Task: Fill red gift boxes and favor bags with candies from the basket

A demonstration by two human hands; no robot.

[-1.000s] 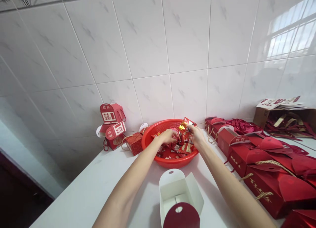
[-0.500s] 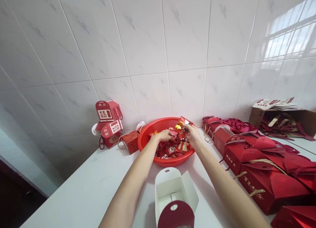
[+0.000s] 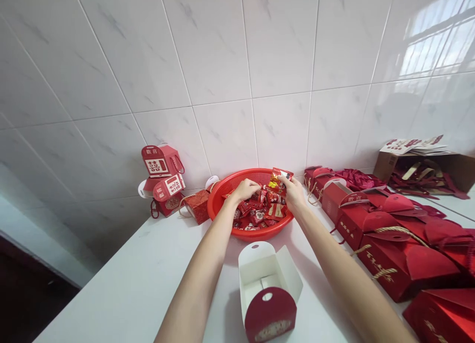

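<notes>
A red plastic basket (image 3: 256, 236) holds many red wrapped candies (image 3: 257, 216). Over its left part is my left hand (image 3: 246, 190), fingers closed together just above the candies; whatever they may hold is hidden. My right hand (image 3: 294, 193) pinches red and gold candy packets (image 3: 277, 180) at the basket's right rim. In front of the basket stands an open box (image 3: 270, 313), dark red outside and white inside, its top flaps spread and no candy visible in it.
Closed red gift boxes (image 3: 393, 264) fill the right side. Behind them a cardboard carton (image 3: 462, 172) holds ribbons. Small red boxes (image 3: 163, 184) are stacked at the left by the tiled wall, and a patterned red box (image 3: 197, 207) lies beside the basket.
My left hand has risen slightly off the candies. My right hand still holds its packets, now more upright. The view has shifted a little.
</notes>
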